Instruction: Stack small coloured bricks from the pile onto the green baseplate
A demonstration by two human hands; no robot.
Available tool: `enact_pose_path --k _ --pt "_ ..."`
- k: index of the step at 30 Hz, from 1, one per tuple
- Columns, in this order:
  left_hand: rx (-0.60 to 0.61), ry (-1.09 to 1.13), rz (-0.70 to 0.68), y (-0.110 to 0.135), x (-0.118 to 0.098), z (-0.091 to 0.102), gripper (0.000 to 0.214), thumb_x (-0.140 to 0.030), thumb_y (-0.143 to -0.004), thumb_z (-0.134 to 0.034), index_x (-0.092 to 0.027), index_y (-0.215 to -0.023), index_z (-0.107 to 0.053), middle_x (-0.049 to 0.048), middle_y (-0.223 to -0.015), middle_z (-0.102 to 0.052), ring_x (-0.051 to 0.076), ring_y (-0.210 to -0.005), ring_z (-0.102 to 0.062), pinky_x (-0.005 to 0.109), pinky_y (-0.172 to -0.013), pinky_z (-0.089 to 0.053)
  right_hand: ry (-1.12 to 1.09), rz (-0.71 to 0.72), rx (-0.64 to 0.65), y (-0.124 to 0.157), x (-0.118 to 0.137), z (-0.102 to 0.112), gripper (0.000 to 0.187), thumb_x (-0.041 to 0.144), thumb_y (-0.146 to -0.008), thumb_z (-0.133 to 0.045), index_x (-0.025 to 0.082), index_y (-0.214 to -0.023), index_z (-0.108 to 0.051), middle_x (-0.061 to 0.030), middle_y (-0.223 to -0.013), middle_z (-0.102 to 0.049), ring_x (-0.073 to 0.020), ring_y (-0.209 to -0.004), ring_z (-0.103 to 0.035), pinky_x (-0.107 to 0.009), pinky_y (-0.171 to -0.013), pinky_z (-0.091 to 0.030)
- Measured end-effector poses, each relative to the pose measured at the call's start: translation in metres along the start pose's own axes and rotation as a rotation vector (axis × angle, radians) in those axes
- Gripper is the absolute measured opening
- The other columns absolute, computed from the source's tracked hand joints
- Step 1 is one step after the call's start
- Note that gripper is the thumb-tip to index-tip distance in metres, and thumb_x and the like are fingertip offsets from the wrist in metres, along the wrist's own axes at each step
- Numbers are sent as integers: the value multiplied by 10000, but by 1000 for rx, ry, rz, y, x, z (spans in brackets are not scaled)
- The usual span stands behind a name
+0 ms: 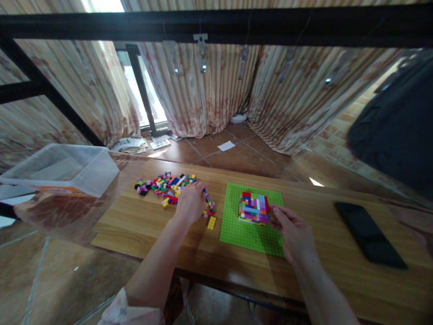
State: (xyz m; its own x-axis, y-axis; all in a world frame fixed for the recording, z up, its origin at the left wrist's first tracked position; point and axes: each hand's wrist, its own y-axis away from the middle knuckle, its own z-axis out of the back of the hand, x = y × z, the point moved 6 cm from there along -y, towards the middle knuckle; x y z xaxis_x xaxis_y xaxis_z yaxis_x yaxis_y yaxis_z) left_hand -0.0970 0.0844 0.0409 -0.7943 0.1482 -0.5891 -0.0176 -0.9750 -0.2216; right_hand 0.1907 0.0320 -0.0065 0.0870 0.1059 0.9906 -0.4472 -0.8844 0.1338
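A block built of toy bricks (253, 209), in red, white, blue, pink and purple, stands on a green studded baseplate (233, 230). My right hand (296, 230) is at its right side, thumb and fingers drawn together by the wall; whether they pinch a small brick or only touch the block is unclear. To the left, my left hand (191, 202) reaches down into the right part of a pile of loose bricks (169, 185). Its back hides most of its fingers and anything between them. A yellow brick (211, 222) lies by itself between pile and baseplate.
A black phone-like slab (370, 234) lies at the right of the wooden table (142, 225). A clear plastic bin (74, 169) stands at the far left. Above the table's far side runs a black bar (216, 27) with hanging clips. A dark cloth-like shape (395, 122) is at right.
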Motion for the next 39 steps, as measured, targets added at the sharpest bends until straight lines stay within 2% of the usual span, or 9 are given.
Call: enact_pose_path --k 2,5,7,10,17,24,30,34,39 --pt "-12 255 42 -1 -3 0 322 -109 -803 -541 -174 -1076 -698 97 -1060 -722 229 -968 -652 379 -922 -478 38 87 -61 0 7 3 316 432 -661 -751 165 -830 -749 -50 -756 -711 -131 -595 -568 -256 -538 -458" --pt "124 833 125 1 -19 -11 318 -208 -784 -654 -162 -1098 -682 70 -986 -729 178 -859 -668 309 -812 -517 122 296 -116 9 26 1 269 411 -751 -694 174 -871 -739 -37 -758 -696 -139 -635 -586 -278 -602 -486" --pt "277 1165 204 7 -36 -22 374 -281 -753 -727 -161 -1104 -680 58 -941 -731 145 -790 -670 278 -778 -521 151 464 -81 20 42 -6 202 372 -800 -666 200 -880 -736 -38 -827 -696 -156 -736 -620 -294 -673 -505" --pt "490 1382 310 21 -60 -38 398 -305 -717 -785 -159 -1078 -697 41 -876 -727 108 -712 -662 255 -758 -520 199 617 102 39 58 -23 143 293 -852 -631 239 -939 -732 -53 -989 -688 -181 -911 -638 -308 -745 -519" --pt "655 1369 295 36 -82 -60 428 -373 -726 -780 -143 -1078 -701 46 -840 -720 99 -665 -628 240 -676 -492 294 676 374 57 64 -43 244 251 -876 -620 275 -1110 -681 -50 -1090 -657 -165 -952 -628 -302 -788 -522" --pt "602 1231 257 33 -83 -58 420 -446 -768 -713 -122 -1036 -704 24 -704 -687 99 -582 -595 227 -598 -457 331 670 384 55 61 -45 183 225 -867 -631 256 -1035 -698 -36 -1013 -673 -150 -886 -633 -281 -771 -523" --pt "552 1113 190 29 -79 -53 387 -511 -795 -651 -125 -791 -669 13 -619 -644 93 -551 -564 211 -551 -412 341 670 362 56 61 -45 184 226 -878 -619 265 -1041 -695 -33 -1004 -678 -151 -886 -634 -285 -766 -526" --pt "587 1048 170 31 -78 -52 425 -512 -810 -627 -133 -618 -597 -11 -553 -574 70 -490 -481 211 -517 -374 352 670 361 57 60 -46 191 219 -877 -620 257 -1050 -693 -33 -992 -678 -144 -856 -634 -280 -755 -526" --pt "620 1044 167 34 -79 -55 414 -508 -781 -656 -147 -603 -564 -46 -507 -502 62 -477 -430 204 -483 -316 358 675 372 57 57 -48 198 246 -877 -626 261 -1066 -685 -31 -1000 -679 -150 -864 -634 -287 -755 -524"
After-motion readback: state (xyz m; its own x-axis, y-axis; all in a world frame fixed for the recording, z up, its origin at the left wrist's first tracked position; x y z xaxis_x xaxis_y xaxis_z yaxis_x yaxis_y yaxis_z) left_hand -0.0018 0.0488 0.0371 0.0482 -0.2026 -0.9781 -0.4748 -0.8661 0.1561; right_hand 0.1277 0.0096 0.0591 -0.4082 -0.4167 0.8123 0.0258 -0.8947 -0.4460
